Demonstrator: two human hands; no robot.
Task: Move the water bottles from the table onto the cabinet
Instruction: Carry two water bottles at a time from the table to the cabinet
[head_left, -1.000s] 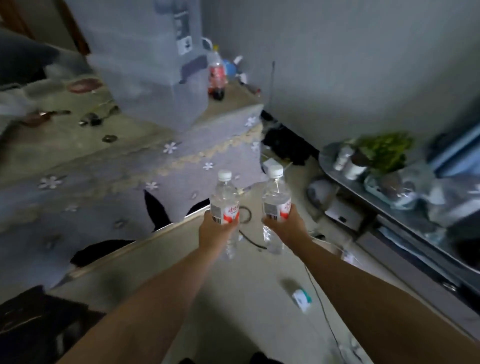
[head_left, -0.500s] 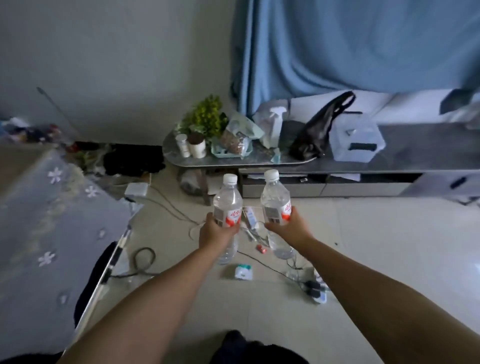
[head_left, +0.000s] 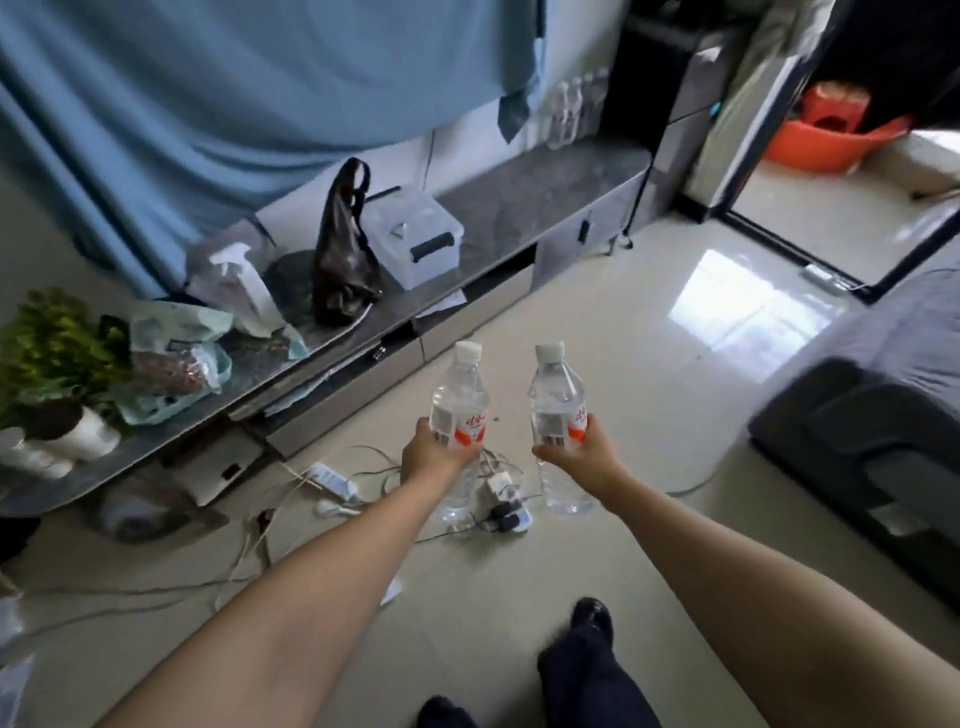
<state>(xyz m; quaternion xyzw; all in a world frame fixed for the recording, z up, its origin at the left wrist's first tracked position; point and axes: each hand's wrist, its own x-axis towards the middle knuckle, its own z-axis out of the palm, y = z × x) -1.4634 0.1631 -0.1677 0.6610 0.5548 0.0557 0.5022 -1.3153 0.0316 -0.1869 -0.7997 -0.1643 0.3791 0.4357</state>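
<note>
Above the tangle of cables and the power strip on the floor, two clear water bottles stand upright in the air, side by side and apart. Left hand grips the left bottle around its label, fingers curled round it; right hand grips the right bottle the same way. Beyond the power strip runs the low grey cabinet, its top carrying a clear lidded box, a dark plastic bag, a spray bottle and a green potted plant. More bottles stand at the cabinet's far end, under the blue curtain.
</note>
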